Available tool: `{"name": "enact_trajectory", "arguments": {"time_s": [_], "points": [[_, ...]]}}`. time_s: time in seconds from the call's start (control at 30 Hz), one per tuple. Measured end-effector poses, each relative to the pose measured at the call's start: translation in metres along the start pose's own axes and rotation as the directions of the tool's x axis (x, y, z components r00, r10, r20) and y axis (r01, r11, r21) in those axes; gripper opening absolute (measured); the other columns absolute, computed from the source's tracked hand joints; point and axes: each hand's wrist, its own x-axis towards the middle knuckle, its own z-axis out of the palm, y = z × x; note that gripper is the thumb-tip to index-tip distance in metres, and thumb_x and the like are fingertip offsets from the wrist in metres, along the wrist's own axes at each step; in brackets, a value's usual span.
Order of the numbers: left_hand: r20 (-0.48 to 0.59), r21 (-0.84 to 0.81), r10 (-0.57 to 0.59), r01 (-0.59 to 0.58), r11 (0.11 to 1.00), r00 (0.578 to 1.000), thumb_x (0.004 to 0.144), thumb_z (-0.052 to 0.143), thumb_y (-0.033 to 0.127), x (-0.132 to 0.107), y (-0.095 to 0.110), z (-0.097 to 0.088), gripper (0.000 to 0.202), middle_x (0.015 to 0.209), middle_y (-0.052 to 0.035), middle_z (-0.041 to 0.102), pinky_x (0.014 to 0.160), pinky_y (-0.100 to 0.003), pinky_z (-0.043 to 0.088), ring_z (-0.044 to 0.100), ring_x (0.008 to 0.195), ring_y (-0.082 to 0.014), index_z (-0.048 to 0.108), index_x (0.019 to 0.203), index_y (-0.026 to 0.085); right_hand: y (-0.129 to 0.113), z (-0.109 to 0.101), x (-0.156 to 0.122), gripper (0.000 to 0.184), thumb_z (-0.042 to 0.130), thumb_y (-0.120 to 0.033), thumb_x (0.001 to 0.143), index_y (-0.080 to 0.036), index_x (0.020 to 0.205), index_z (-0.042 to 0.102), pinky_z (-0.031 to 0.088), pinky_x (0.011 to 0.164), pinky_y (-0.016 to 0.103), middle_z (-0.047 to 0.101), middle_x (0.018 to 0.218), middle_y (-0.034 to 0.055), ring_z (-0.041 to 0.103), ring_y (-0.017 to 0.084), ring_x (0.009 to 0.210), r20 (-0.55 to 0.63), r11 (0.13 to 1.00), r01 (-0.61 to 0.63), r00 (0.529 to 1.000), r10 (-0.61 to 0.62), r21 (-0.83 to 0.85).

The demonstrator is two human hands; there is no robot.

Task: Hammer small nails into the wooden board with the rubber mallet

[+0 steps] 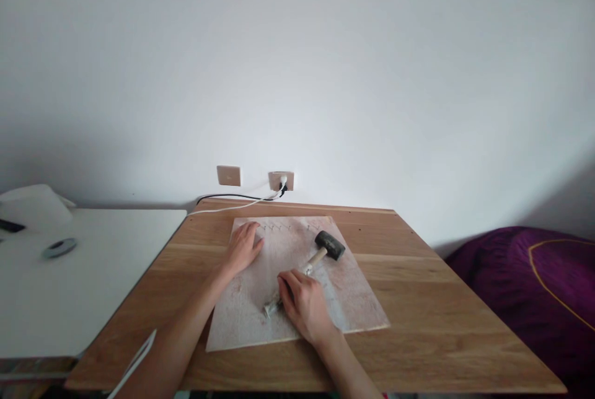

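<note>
A rubber mallet (330, 245) with a black head and a pale handle lies slanted over a whitish board (251, 331). My right hand (303, 301) is closed round its handle, low over the board, and the handle's end sticks out to the left of my fingers. Along the board's far edge stand several thin nails (277, 227), with another nail (307, 227) a little apart to the right. My left hand (242, 248) rests on the board's far left part, fingers stretched out, fingertips close to the leftmost nail.
The board lies on a wooden table (418, 300) against the wall. A white table (116, 263) adjoins at left, holding a grey round object (59, 248). Cables (232, 207) run to a wall socket (281, 181). A purple beanbag (502, 275) sits at right.
</note>
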Motion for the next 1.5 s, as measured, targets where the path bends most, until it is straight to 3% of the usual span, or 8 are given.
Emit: {"name": "enact_trajectory", "arguments": {"time_s": [0.2,0.47,0.97,1.07,1.2,1.27,1.37,1.5], "points": [[-0.005,0.0,-0.071,0.071,0.997,0.997,0.092,0.059,0.026,0.001,-0.001,-0.001,0.032,0.12,-0.0122,0.066,0.105,-0.049,0.049,0.062,0.116,-0.0299,0.058,0.124,0.02,0.002,0.0,0.001,0.027,0.046,-0.022,0.106,-0.02,0.091,0.068,0.04,0.066,0.024,0.069,0.08,0.003,0.067,0.015,0.072,-0.005,0.999,-0.017,1.0,0.017,0.03],[0.033,0.015,-0.054,0.054,0.998,0.998,0.091,0.059,0.024,-0.001,0.0,-0.003,0.033,0.12,-0.0121,0.067,0.105,-0.05,0.048,0.063,0.115,-0.03,0.059,0.124,0.021,0.008,0.001,-0.005,0.029,0.043,-0.027,0.106,-0.02,0.093,0.068,0.038,0.061,0.023,0.072,0.074,0.0026,0.069,0.014,0.065,-0.034,0.993,-0.1,0.994,0.102,0.061],[0.067,0.046,-0.053,0.05,0.998,0.996,0.091,0.06,0.024,0.0,0.003,-0.006,0.034,0.118,-0.0137,0.068,0.103,-0.05,0.049,0.064,0.113,-0.0317,0.06,0.125,0.019,0.004,-0.002,-0.006,0.027,0.045,-0.024,0.105,-0.019,0.094,0.069,0.043,0.067,0.023,0.074,0.081,0.0041,0.071,0.016,0.073,0.005,0.997,-0.065,0.998,0.065,0.047],[0.055,0.049,-0.045,0.042,0.998,0.998,0.093,0.059,0.024,0.0,0.002,-0.005,0.032,0.117,-0.0139,0.068,0.102,-0.05,0.049,0.064,0.112,-0.0318,0.06,0.124,0.018,0.007,-0.012,-0.001,0.024,0.047,-0.023,0.104,-0.02,0.099,0.07,0.045,0.069,0.023,0.076,0.087,0.0051,0.073,0.017,0.077,0.082,0.998,-0.027,0.996,0.023,0.048],[0.041,0.047,-0.04,0.038,0.998,0.998,0.092,0.06,0.025,0.0,0.001,-0.003,0.032,0.116,-0.0129,0.068,0.101,-0.049,0.05,0.064,0.11,-0.0308,0.061,0.123,0.019,0.026,-0.041,0.022,0.025,0.048,-0.022,0.103,-0.021,0.112,0.071,0.049,0.076,0.024,0.08,0.098,0.0064,0.076,0.018,0.087,0.27,0.995,0.053,0.96,-0.074,0.081],[0.038,0.053,-0.041,0.039,0.998,0.998,0.091,0.06,0.024,0.0,0.002,-0.003,0.032,0.115,-0.0125,0.068,0.101,-0.048,0.05,0.064,0.11,-0.0305,0.061,0.122,0.019,0.042,-0.052,0.036,0.027,0.049,-0.025,0.103,-0.019,0.12,0.07,0.05,0.077,0.026,0.081,0.096,0.0079,0.077,0.02,0.086,0.296,0.999,0.036,0.955,-0.029,-0.02],[0.024,0.05,-0.046,0.044,0.998,0.999,0.091,0.06,0.024,-0.001,0.002,-0.002,0.032,0.115,-0.0122,0.068,0.102,-0.048,0.049,0.064,0.112,-0.0305,0.061,0.122,0.02,0.066,-0.053,0.049,0.028,0.05,-0.024,0.102,-0.017,0.119,0.071,0.05,0.076,0.028,0.081,0.095,0.0111,0.077,0.023,0.086,0.241,0.977,-0.029,0.967,0.081,-0.21],[0.034,0.039,-0.045,0.044,0.998,0.998,0.09,0.06,0.024,-0.002,0.002,-0.003,0.034,0.117,-0.0114,0.068,0.103,-0.048,0.049,0.064,0.112,-0.0299,0.061,0.124,0.021,0.08,-0.04,0.043,0.03,0.044,-0.025,0.104,-0.018,0.111,0.072,0.05,0.075,0.026,0.08,0.095,0.0093,0.075,0.02,0.085,0.146,0.975,-0.037,0.987,0.07,-0.219]]}}
